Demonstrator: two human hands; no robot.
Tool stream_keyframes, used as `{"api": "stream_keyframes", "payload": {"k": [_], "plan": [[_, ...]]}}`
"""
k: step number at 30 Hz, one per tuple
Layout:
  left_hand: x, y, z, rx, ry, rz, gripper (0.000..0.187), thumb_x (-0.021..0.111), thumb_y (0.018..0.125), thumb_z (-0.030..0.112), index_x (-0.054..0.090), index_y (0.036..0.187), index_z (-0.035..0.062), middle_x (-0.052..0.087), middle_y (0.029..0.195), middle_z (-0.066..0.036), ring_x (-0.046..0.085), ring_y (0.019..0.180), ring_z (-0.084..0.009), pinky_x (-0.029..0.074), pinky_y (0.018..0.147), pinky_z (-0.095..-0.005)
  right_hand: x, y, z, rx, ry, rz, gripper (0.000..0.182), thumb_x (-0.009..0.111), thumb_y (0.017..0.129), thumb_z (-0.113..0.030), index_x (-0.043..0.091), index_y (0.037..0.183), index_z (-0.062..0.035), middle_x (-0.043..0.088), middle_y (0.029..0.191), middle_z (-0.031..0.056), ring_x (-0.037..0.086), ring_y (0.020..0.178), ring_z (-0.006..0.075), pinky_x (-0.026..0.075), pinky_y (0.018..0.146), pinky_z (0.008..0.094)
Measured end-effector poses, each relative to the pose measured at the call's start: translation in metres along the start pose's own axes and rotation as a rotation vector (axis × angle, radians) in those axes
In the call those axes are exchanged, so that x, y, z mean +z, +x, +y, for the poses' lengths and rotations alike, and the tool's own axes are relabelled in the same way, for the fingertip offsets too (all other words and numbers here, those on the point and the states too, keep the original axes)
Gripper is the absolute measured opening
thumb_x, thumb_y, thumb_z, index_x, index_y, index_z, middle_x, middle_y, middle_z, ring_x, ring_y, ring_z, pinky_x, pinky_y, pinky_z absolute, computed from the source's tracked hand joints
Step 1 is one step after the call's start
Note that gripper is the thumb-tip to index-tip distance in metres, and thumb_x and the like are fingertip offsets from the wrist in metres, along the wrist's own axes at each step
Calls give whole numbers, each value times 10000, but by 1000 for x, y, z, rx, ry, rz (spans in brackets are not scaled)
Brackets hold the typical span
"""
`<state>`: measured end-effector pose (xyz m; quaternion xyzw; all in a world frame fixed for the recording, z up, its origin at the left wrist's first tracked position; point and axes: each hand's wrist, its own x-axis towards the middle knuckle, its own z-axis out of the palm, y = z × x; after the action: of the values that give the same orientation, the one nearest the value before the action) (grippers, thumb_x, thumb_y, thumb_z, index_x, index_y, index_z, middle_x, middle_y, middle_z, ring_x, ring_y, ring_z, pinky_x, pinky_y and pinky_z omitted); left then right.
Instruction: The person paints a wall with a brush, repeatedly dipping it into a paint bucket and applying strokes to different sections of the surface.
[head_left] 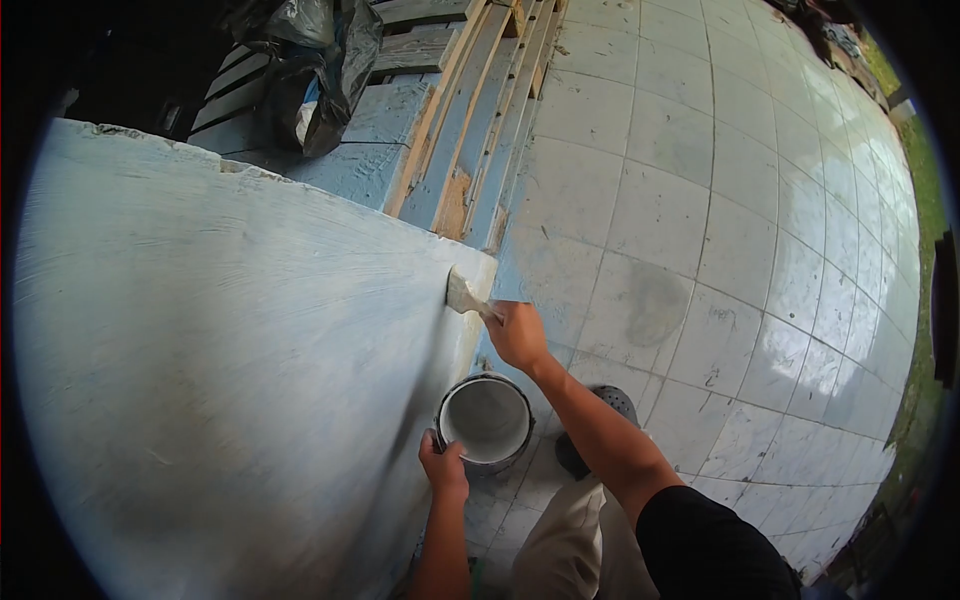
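Note:
In my right hand (518, 335) is a paintbrush (464, 294), its bristles against the pale wall (250, 330) close to the wall's edge. The fingers are wrapped round the handle. My left hand (444, 466) grips the rim of a round bucket (486, 418), thumb over the inside of the rim and fingers on the outside. The bucket's inner wall is coated whitish grey. Streaky white and light-blue brush marks cover the wall.
Grey-white floor tiles (660, 210) stretch to the right. Wooden pallets (410, 50) and long slats (470, 130) lie beyond the wall's edge, with a dark plastic bag (335, 80) on them. A dark perforated shoe (610, 402) shows below my right arm.

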<state>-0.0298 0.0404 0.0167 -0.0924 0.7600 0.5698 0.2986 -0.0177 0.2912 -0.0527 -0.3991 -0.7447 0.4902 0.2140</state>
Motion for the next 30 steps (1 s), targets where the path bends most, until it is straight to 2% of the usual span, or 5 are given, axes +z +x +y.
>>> {"api": "stream_keyframes", "payload": {"k": [8,12,17,22,30], "plan": [[14,12,-20,0,-66,56,206,559,743,-83,470,860,62,509,858,10,492,795,-108,392,748,-233,-39,-10,11,68,708,-280,246,679,987,-186,736,1095,28,555,717,-44,426,677,48,400,592,280],[21,7,-25,2,-79,35,208,571,744,-71,441,822,72,476,813,17,459,760,-95,383,705,-239,6,10,59,148,563,-251,232,679,973,-199,741,1028,18,595,672,8,493,601,117,424,580,311],[3,8,-34,35,116,-53,203,554,747,-75,505,896,54,535,867,5,525,781,-108,417,707,-257,45,-11,133,302,-109,-61,244,679,917,-226,709,869,11,653,729,238,640,677,426,475,617,484],[-1,10,-32,69,161,-33,201,567,747,-68,521,907,45,542,894,3,532,819,-108,428,758,-250,43,-20,58,233,90,-36,245,669,920,-198,682,821,25,608,683,247,580,618,437,444,592,498],[10,-5,-15,42,57,65,219,558,742,-80,425,824,74,444,815,19,443,760,-93,354,690,-236,-50,-46,-45,141,799,-281,247,694,975,-196,725,980,49,443,606,-21,388,605,54,350,534,309]]}}
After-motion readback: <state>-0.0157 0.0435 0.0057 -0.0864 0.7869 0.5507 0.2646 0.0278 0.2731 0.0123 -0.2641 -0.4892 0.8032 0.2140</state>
